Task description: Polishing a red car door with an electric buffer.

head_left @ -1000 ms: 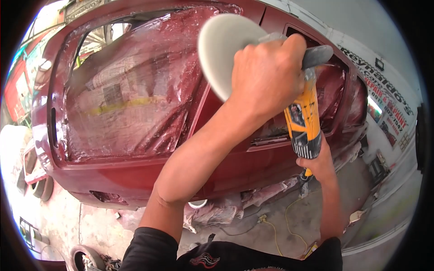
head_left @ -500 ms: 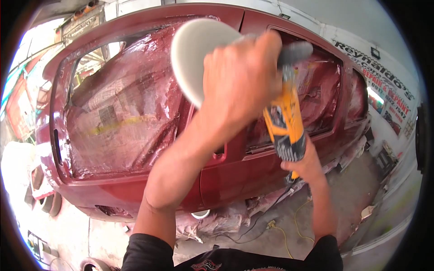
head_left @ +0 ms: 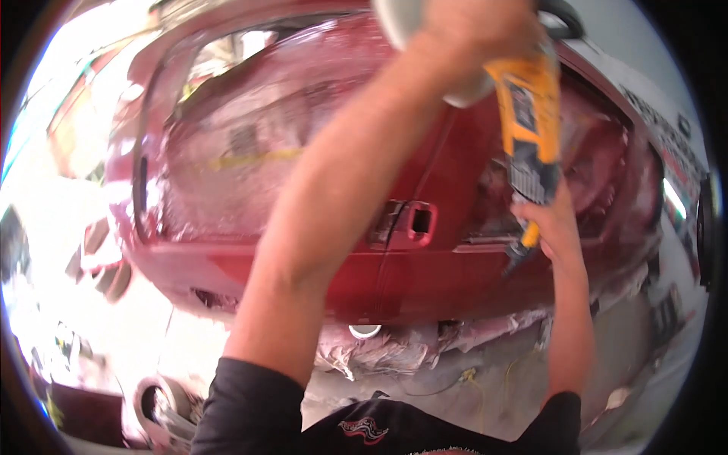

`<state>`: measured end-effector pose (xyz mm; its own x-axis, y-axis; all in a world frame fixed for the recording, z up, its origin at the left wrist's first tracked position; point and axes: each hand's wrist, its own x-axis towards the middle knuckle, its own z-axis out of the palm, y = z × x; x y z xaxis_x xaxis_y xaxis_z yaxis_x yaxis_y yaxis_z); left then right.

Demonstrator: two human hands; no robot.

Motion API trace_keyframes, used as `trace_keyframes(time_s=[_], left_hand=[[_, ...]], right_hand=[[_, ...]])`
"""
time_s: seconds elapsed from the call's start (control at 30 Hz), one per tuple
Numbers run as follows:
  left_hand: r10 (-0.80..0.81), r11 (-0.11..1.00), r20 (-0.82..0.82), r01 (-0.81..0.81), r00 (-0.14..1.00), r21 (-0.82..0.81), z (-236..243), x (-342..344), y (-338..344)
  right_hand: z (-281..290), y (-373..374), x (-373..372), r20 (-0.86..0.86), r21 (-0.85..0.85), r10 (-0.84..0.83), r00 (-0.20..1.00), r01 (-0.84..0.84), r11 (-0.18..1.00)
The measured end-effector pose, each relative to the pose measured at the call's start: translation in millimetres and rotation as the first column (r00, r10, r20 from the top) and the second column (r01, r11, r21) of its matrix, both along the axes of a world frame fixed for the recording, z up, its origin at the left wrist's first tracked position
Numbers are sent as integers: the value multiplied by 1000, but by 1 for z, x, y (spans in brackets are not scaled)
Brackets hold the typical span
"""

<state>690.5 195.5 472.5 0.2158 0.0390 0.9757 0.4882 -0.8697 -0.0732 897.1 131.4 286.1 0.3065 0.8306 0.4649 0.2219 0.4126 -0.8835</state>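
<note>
With both hands I hold a yellow and black power polisher (head_left: 535, 106) up against the upper side of a dark red car body (head_left: 425, 296). My left hand (head_left: 485, 26) is closed around the head end of the polisher, partly cut off by the top edge. Around my left wrist shows a round white pad (head_left: 396, 21), mostly hidden by that arm; whether it touches the car I cannot tell. Lower down, my right hand (head_left: 560, 220) wraps the rear grip, near where the cord leaves. Paper and film mask the left window (head_left: 220, 167) and the right window (head_left: 599, 144).
A door handle recess (head_left: 421, 222) sits below the polisher. Crumpled masking sheet (head_left: 394, 356) hangs along the car's lower edge, beside a white round container (head_left: 365, 331). A yellow cord connector (head_left: 469, 374) lies on the floor. A tyre (head_left: 148, 398) stands at lower left.
Both hands have carried the polisher up and to the right, its pad now partly out of view. The head view has also shifted, and more of the door handle area shows.
</note>
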Motion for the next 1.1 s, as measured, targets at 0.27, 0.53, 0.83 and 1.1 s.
trace_keyframes(time_s=[0.27, 0.53, 0.83, 1.1], left_hand=[[292, 955, 130, -296, 948, 19, 30, -9, 45], [199, 963, 95, -213, 975, 163, 85, -4, 87], [409, 904, 116, -419, 905, 81, 138, -25, 98], [537, 843, 149, -531, 830, -84, 175, -14, 105]], right_hand=[[0, 25, -35, 212, 169, -203, 956, 169, 971], [22, 57, -28, 89, 207, -111, 990, 91, 974], [87, 79, 4, 276, 260, 56, 960, -131, 957], [208, 60, 70, 326, -186, 384, 864, -339, 922]])
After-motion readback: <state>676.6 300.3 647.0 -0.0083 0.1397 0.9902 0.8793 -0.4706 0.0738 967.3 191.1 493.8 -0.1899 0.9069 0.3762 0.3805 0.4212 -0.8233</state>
